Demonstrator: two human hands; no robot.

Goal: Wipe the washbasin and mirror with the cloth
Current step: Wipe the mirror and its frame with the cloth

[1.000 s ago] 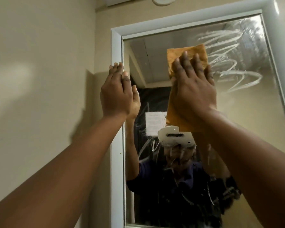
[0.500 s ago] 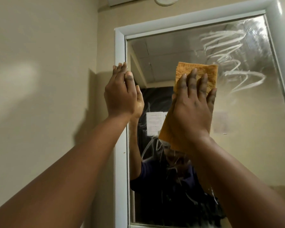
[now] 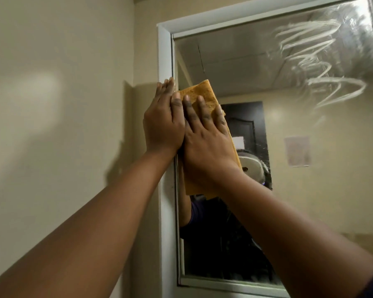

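Note:
The wall mirror (image 3: 310, 147) in its white frame (image 3: 165, 50) fills the right half of the head view. White soapy streaks (image 3: 323, 61) cover its upper right glass. My right hand (image 3: 205, 134) presses a folded orange cloth (image 3: 205, 93) flat against the glass at the mirror's left edge, fingers straight and spread. My left hand (image 3: 163, 123) rests flat on the frame's left side, touching my right hand. The washbasin is out of view.
A plain beige wall (image 3: 63, 104) runs along the left of the mirror. The glass reflects a dark doorway, a paper notice on the far wall and my own arms.
My right hand has slid the cloth leftward across the glass, from the mirror's middle to its left edge beside my left hand. The camera view has shifted left and lower.

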